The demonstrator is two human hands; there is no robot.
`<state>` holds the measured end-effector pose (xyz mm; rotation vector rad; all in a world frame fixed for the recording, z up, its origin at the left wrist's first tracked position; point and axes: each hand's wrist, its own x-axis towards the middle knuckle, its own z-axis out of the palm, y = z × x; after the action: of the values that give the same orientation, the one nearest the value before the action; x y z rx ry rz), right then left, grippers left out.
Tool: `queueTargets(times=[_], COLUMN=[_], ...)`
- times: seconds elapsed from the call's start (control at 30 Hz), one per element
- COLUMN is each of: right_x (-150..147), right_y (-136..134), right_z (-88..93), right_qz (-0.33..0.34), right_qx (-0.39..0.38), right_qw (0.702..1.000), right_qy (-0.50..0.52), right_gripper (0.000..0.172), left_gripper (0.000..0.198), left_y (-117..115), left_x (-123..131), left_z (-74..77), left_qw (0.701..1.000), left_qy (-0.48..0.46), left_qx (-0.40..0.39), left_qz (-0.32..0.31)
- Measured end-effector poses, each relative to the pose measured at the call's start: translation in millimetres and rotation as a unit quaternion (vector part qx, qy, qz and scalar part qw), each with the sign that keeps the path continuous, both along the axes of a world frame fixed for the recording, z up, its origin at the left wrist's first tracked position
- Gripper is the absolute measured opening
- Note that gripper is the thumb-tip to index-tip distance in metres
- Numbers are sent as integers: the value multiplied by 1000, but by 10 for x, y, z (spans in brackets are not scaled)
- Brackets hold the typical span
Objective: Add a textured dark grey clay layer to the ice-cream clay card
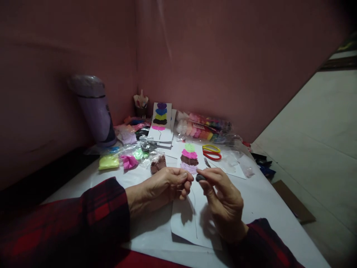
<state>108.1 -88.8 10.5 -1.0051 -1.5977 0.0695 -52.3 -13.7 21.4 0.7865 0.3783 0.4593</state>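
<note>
White table (264,201), right hand (225,201) grip clamped on small rounded dark-grey clay lump (200,178), left hand (164,184) grip pinched together alongside

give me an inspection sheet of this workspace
surface: white table, partly covered
job's things: dark lump; under the hands a paper sheet with a drawn line and a clay stack of green, pink, brown and lilac
clutter: clay bags, fork, red and yellow rings, second card, clay pack, purple bottle
hands: right hand pinches the lump; left hand curled beside it, grip unclear
cables: nothing seen
surroundings: pink walls, floor at right
</note>
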Motion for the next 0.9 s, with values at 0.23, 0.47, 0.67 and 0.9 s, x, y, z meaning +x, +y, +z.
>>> queueTargets(times=[0.23,0.47,0.67,0.9], right_x=[27,-1,-31,-14], right_y=[-3,-37,-53,-52], right_z=[-54,-56,-14,-14], right_qz=[-19,-6,42,56], right_qx=[-13,-43,-33,-22], right_qw=[999,998,997,997], right_qy=[28,38,52,37], right_gripper=[28,18,18,20], left_gripper=[32,41,44,40], left_y=[-32,-49,-43,-47], left_x=[45,58,56,53], left_z=[18,32,26,-1], left_qw=[995,975,976,979], left_qy=[46,94,101,90], left_qx=[72,180,180,174], left_qz=[53,90,76,54])
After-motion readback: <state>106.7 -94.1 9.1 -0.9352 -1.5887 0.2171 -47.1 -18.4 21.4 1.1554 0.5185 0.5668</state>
